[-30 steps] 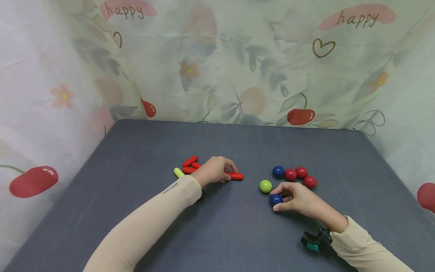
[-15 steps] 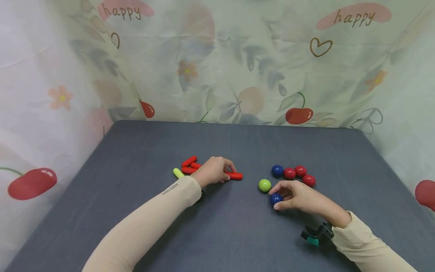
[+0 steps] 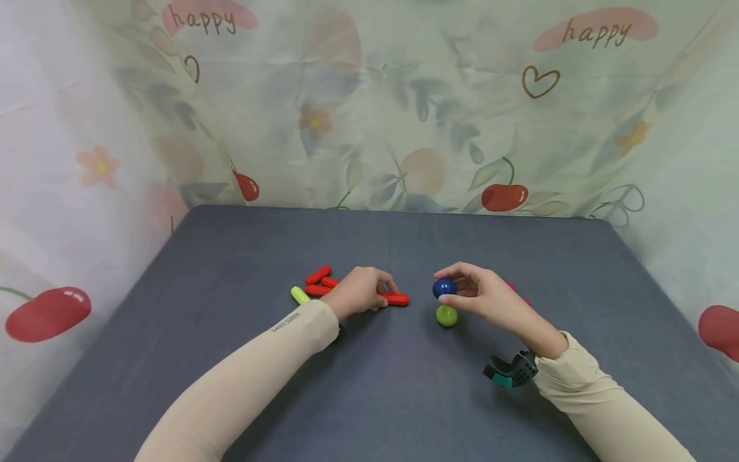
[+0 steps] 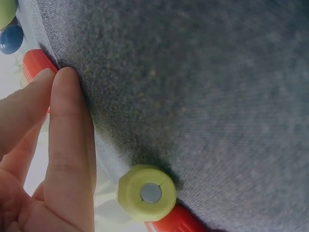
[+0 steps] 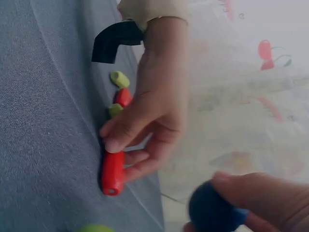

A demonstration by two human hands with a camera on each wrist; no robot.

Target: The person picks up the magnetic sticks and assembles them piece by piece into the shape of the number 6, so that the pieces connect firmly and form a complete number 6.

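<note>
My left hand (image 3: 359, 290) pinches a red ridged stick (image 3: 397, 299) lying on the table; the right wrist view shows a small hole in its end. Between the thumb and fingertips of my right hand (image 3: 487, 296) is a blue ball (image 3: 444, 288), apparently raised off the cloth. Just in front of that ball, a green ball (image 3: 446, 316) rests on the table. Left of my left hand lie more red sticks (image 3: 318, 275) and a yellow-green stick (image 3: 299, 295). A yellow-green end with a hole (image 4: 145, 193) shows close up in the left wrist view.
Red balls (image 3: 527, 301) peek out behind my right hand, which hides most of them. A dark grey cloth (image 3: 381, 385) covers the table, and a printed curtain (image 3: 375, 147) hangs behind and at both sides. A black wrist device (image 3: 510, 371) hangs below my right wrist.
My right hand has carried the blue ball away from me and slightly left, from in front of the green ball to just beyond it. My left hand keeps its place on the red stick.
</note>
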